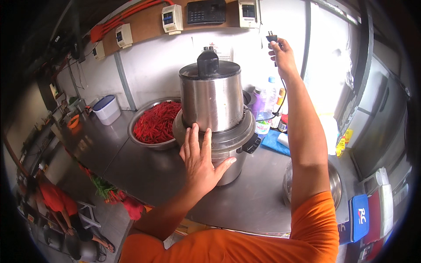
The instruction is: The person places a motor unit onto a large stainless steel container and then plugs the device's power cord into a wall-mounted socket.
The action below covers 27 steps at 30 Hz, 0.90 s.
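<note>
A tall steel electric grinder (212,103) stands upright on the steel table, its black-topped cylinder resting above a wider collar and lower pot. My left hand (201,162) lies flat against its front near the collar, fingers stretched out and thumb spread. Up at the wall on the right, my right hand (282,53) grips a black power plug (272,38) with the prongs pointing up. The plug is below a white wall outlet (248,14) and apart from it. From my hand its dark cord (283,94) hangs down and runs behind the bottles toward the grinder.
A steel basin (130,127) holding many red chillies sits left of the grinder. Bottles (268,94), a blue packet (276,142) and a steel bowl (335,186) are on the right. A white tub (106,109) stands far left. Another person (59,199) is at lower left.
</note>
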### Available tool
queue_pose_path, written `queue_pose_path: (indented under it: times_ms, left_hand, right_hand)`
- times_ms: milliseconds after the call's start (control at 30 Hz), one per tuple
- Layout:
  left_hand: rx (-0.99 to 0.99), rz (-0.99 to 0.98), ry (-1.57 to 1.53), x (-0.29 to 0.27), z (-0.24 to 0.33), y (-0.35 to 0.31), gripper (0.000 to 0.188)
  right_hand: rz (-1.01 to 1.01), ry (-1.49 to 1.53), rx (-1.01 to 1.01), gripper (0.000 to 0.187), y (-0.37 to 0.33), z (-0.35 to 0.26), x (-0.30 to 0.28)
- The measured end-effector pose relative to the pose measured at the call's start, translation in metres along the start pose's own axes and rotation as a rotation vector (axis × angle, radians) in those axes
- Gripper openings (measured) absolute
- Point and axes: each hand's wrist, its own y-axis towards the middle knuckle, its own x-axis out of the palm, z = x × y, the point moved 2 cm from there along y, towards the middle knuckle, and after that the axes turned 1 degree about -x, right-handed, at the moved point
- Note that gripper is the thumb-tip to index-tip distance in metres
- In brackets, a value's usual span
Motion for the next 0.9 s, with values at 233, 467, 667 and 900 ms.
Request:
queue_pose_path:
  times_ms: [233, 467, 667, 900]
  left_hand:
    - [0.081, 0.015, -0.198, -0.024, -0.018, 0.004, 0.069]
    - [0.050, 0.074, -0.219, -0.048, -0.060, -0.007, 0.045]
    - [-0.237, 0.012, -0.129, -0.049, -0.168, -0.075, 0.030]
    - [-0.593, -0.086, 0.012, -0.012, -0.267, -0.194, 0.025]
  right_hand:
    - [0.014, -0.106, 0.008, 0.035, 0.029, 0.027, 0.037]
    - [0.060, -0.454, 0.037, 0.034, 0.066, 0.080, 0.068]
    - [-0.007, -0.278, 0.205, 0.031, 0.053, 0.060, 0.072]
    - [-0.039, -0.281, 0.176, 0.037, 0.065, 0.070, 0.062]
